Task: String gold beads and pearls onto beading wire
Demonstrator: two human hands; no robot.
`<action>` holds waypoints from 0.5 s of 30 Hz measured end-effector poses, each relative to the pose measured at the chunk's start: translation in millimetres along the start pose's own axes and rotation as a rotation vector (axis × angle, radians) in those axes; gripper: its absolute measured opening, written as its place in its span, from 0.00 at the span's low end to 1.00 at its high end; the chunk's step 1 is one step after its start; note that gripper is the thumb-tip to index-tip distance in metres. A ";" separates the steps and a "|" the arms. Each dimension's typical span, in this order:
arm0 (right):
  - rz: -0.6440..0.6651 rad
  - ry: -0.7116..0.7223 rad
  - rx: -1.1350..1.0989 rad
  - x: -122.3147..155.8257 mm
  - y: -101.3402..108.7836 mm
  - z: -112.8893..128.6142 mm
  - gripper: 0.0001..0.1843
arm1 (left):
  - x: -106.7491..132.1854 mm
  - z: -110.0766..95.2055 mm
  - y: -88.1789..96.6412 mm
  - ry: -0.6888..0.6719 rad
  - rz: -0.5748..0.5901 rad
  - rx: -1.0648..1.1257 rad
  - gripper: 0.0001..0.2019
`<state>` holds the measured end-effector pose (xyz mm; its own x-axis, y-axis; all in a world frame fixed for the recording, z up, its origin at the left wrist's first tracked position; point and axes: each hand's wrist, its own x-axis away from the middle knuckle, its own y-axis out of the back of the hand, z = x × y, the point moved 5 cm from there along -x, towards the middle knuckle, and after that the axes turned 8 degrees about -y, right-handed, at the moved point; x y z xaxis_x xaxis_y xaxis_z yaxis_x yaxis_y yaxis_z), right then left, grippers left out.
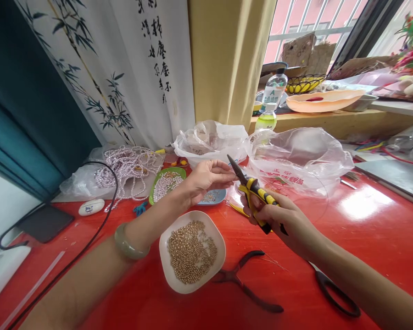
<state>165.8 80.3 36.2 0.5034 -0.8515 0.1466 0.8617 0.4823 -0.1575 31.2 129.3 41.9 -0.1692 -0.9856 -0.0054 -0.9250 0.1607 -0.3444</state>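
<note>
So the right hand [284, 222] has its fingers wrapped tight around the yellow-handled pliers [253, 188], held just above the red surface [365, 238] with the dark nose pointing up-left at the left hand [206, 178]. The left hand's fingertips are pressed together right at the plier tip, pinching something too tiny for me to make out, over a small blue dish [219, 198]. Below both sits a white dish [163, 256] of gold beads, with black pliers [244, 280] and scissors [335, 291] lying nearby and a green dish [151, 196] of pearls further back.
</note>
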 end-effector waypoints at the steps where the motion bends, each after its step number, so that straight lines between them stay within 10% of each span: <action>1: 0.010 -0.006 -0.029 0.1 -0.7 -0.8 0.08 | -0.2 0.8 -0.1 0.002 0.008 0.002 0.11; 15: 0.086 -0.069 -0.212 7.2 13.0 -5.2 0.07 | 2.7 -1.7 3.0 -0.071 0.050 -0.004 0.12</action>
<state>180.3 79.4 30.1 0.5835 -0.7899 0.1888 0.7868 0.4922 -0.3725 27.4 127.2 42.4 -0.1912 -0.9775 -0.0893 -0.9174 0.2103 -0.3379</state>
